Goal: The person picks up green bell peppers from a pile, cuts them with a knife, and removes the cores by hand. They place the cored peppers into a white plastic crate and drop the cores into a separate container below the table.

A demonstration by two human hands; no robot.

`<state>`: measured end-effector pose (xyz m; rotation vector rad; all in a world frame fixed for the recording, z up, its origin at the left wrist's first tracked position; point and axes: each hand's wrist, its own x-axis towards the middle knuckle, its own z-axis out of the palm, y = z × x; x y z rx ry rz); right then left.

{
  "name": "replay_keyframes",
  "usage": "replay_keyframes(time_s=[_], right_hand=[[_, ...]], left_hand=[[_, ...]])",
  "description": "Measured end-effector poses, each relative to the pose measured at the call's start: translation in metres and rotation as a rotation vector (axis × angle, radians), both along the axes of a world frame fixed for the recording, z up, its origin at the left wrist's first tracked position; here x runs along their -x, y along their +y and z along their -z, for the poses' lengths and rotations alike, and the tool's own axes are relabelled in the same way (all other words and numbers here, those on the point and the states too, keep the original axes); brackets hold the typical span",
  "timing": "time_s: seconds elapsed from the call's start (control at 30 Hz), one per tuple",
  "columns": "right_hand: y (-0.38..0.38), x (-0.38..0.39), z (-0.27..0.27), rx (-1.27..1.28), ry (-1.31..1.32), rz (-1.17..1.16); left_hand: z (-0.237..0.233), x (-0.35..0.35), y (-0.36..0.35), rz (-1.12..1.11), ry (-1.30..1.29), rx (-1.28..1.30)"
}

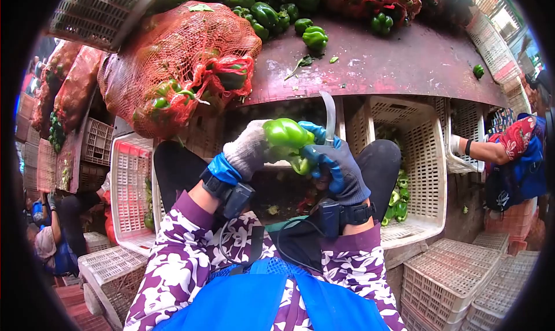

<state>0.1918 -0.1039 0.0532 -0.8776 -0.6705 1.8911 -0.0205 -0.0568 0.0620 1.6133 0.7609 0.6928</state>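
Note:
My left hand [245,150], in a pale knit glove, is closed around a green bell pepper [284,134] above my lap. My right hand [342,174], in a blue-and-grey glove, grips a knife [330,116]. Its curved blade points up, away from me, and the handle is mostly hidden in the fist. The blue-coated fingers of that hand also touch the pepper's right side. A lower part of the pepper shows between the two hands; whether it is cut cannot be made out.
A red mesh sack [179,59] of peppers rests on the dark red table [393,65], beside loose peppers [315,38]. White crates flank my knees; the right crate [425,163] holds green pieces [399,201]. Stacked crates [448,267] stand lower right. Co-workers sit at either side.

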Motion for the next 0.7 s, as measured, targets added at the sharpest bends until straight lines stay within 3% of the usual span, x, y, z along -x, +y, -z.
replay_keyframes(time_s=[0.03,0.1,0.23,0.3,0.37,0.53,0.57,0.7], right_hand=[[0.000,0.001,-0.002,0.002,0.033,-0.010],[0.001,0.001,0.000,0.009,0.104,-0.020],[0.001,0.007,0.009,0.107,0.109,0.092],[-0.002,0.008,0.008,0.054,-0.093,0.100],[-0.002,0.011,0.005,0.047,-0.211,0.114],[-0.001,0.004,0.006,0.043,-0.090,0.062],[-0.002,0.004,0.003,0.052,-0.085,0.051],[-0.001,0.003,0.012,-0.264,-0.131,0.030]], left_hand=[[0.002,0.002,0.004,0.044,0.104,-0.295],[0.013,0.002,0.003,0.023,-0.059,-0.094],[0.024,-0.004,0.001,-0.168,-0.184,0.742],[0.038,-0.010,0.001,-0.122,0.112,0.130],[0.045,-0.010,-0.004,-0.142,0.029,0.056],[0.027,-0.006,-0.007,-0.102,0.230,0.206],[0.034,-0.004,-0.007,-0.065,0.244,-0.139],[0.019,0.003,-0.014,-0.086,-0.225,0.478]])
